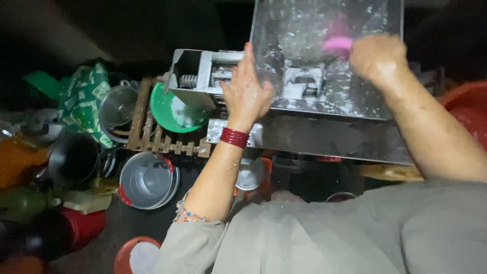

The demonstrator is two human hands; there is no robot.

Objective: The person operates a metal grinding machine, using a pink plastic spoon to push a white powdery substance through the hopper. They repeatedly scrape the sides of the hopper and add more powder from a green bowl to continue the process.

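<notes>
Left hand lying flat, fingers spread, gripping nothing, on floury metal machine; right hand blurring, seemingly closing on pink scrubber.

Right hand and pink thing motion-blurred

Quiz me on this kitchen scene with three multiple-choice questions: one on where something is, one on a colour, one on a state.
1. Where does the left hand rest?
A. in the steel pot
B. on the metal machine's edge
C. on the red tub

2. What colour are the bangles on the left wrist?
A. red
B. blue
C. yellow

3. How is the metal machine's surface?
A. spotless
B. dusted with white powder
C. covered by cloth

Answers: 1 B, the open palm lies flat against the machine's left edge. 2 A, the band of bangles is plainly red. 3 B, white specks and smears cover the grey metal.
</notes>
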